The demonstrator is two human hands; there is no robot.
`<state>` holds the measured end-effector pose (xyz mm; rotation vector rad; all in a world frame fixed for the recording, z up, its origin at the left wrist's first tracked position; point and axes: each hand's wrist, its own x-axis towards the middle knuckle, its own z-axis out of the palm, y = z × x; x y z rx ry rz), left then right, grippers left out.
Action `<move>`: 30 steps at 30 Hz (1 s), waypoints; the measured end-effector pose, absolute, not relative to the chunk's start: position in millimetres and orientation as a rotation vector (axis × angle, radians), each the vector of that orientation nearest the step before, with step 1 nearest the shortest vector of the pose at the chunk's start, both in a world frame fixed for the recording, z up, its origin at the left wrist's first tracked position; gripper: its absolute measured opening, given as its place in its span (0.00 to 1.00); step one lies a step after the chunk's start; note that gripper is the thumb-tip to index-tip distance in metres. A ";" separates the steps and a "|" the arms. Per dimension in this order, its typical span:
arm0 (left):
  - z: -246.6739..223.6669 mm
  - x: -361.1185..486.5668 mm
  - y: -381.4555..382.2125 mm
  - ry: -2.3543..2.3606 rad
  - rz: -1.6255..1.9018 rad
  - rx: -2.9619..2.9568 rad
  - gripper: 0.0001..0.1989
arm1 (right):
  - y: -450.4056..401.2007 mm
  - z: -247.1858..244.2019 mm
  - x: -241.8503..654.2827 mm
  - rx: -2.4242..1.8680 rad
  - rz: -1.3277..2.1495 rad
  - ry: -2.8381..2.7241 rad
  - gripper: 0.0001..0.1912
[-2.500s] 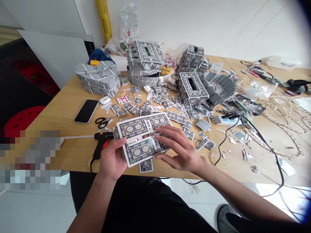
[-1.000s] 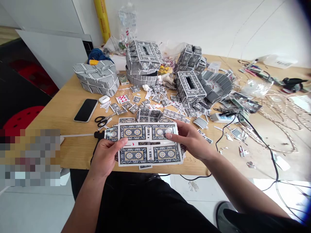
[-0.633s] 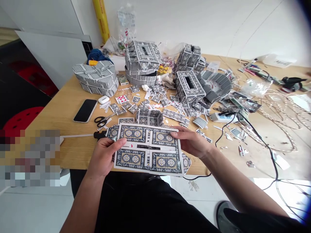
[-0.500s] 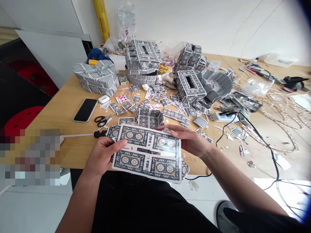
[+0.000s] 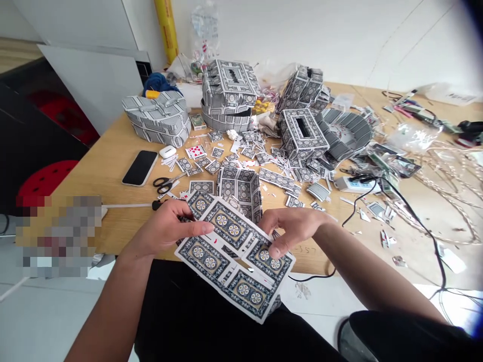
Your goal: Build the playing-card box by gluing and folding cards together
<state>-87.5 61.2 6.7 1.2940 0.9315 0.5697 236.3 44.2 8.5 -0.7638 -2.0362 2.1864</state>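
A flat panel made of joined playing cards (image 5: 230, 226), with patterned backs and a slot in its middle, is tilted over my lap at the table's front edge. My left hand (image 5: 169, 229) grips its left end, thumb on top and fingers underneath. At the panel's right end my right hand (image 5: 292, 231) holds it, the thumb pressed on a card and the other fingers behind. Just beyond the panel an open card box (image 5: 243, 193) stands on the table. Black scissors (image 5: 166, 183) lie to its left.
Card-built boxes (image 5: 230, 83) and a slotted box (image 5: 302, 134) stand at the back of the table (image 5: 109, 156). A phone (image 5: 140, 168) lies at the left. Cut cards are scattered mid-table. A power strip (image 5: 356, 185) with black cables and coiled cord (image 5: 449, 201) are at the right.
The panel has turned, its right end now lower and nearer my body. My right hand has come down with its thumb on the panel. The view has shifted slightly.
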 end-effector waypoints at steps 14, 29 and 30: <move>16.9 -80.2 68.2 0.734 0.457 1.400 0.13 | 32.9 5.7 215.3 -0.816 2.030 -1.474 0.33; 8.7 -77.8 65.9 0.883 0.453 1.473 0.20 | 15.9 0.5 175.6 -0.869 2.199 -0.957 0.32; 8.8 -82.2 64.9 0.951 0.539 1.502 0.19 | 15.1 1.9 179.2 -0.907 2.151 -0.959 0.30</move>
